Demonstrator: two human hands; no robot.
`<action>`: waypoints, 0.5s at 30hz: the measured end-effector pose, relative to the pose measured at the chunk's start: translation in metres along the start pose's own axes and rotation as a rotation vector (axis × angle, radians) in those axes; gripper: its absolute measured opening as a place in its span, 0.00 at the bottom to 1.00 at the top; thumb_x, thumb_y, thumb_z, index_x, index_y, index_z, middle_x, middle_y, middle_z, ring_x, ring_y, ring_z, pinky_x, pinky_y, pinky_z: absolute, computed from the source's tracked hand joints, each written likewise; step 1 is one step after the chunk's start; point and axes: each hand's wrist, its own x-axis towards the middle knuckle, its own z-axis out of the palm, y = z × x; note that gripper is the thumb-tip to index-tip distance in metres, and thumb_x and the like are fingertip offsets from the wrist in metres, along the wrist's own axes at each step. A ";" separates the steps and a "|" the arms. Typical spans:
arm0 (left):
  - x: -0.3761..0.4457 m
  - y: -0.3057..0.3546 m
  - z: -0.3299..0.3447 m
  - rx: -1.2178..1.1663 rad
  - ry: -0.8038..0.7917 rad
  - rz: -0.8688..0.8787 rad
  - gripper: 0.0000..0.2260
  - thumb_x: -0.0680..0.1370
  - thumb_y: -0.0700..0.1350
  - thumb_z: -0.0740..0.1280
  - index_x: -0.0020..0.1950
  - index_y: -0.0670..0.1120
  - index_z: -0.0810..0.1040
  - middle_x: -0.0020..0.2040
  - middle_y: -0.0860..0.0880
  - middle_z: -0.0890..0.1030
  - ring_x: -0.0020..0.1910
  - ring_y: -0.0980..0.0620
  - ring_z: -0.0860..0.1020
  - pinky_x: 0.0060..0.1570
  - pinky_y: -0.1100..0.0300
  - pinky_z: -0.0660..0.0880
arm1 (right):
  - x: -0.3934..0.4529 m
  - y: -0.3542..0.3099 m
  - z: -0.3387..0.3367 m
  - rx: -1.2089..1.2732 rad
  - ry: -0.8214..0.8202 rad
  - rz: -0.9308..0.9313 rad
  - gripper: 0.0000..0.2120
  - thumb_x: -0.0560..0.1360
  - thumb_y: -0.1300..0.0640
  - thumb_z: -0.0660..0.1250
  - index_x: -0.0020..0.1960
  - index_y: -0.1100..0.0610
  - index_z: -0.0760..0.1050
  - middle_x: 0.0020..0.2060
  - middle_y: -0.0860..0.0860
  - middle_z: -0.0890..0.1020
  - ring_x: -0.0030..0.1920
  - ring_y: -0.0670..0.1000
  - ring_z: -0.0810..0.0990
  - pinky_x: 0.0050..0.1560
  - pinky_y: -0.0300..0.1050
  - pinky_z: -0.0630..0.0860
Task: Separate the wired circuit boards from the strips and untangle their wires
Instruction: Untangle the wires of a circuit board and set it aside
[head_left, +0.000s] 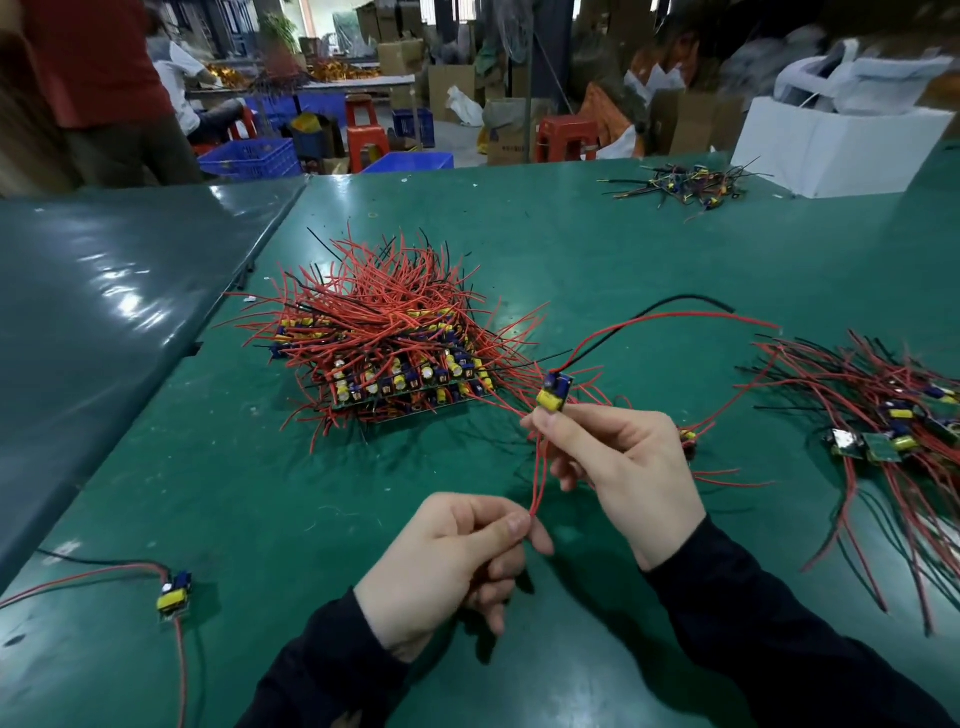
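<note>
hands on one board, piles all around

right hand (618, 457) pinches a small circuit board (555, 391) above the green counter (260, 493); left hand (447, 566) pinches its red wires (537, 483). tangled strip pile (387, 343) behind, loose boards (883, 415) right, single board (175, 595) left.

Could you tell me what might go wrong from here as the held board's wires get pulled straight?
The left hand pinches red wire ends while the right hand holds the board; a hard tug could strain the joints at the board. Its long wires trail toward the right pile and might snag there.
</note>
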 end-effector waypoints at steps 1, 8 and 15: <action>0.001 -0.001 0.000 0.000 0.035 -0.017 0.11 0.79 0.42 0.60 0.39 0.41 0.76 0.24 0.52 0.62 0.20 0.58 0.59 0.19 0.66 0.67 | -0.001 0.000 0.001 0.008 -0.009 -0.017 0.08 0.71 0.64 0.70 0.35 0.57 0.84 0.28 0.53 0.79 0.25 0.46 0.73 0.25 0.35 0.69; 0.009 -0.009 0.001 -0.007 0.276 0.029 0.14 0.81 0.38 0.57 0.36 0.41 0.71 0.24 0.50 0.58 0.18 0.56 0.56 0.16 0.69 0.60 | -0.014 0.004 0.010 -0.016 -0.094 -0.191 0.05 0.70 0.61 0.71 0.38 0.62 0.83 0.29 0.58 0.76 0.27 0.47 0.74 0.27 0.37 0.72; 0.002 -0.004 0.000 0.128 0.052 0.137 0.12 0.81 0.41 0.58 0.41 0.42 0.75 0.25 0.53 0.61 0.23 0.57 0.58 0.19 0.65 0.66 | 0.004 -0.008 -0.004 0.097 0.157 -0.053 0.05 0.72 0.63 0.68 0.39 0.61 0.82 0.25 0.49 0.79 0.25 0.43 0.73 0.25 0.33 0.71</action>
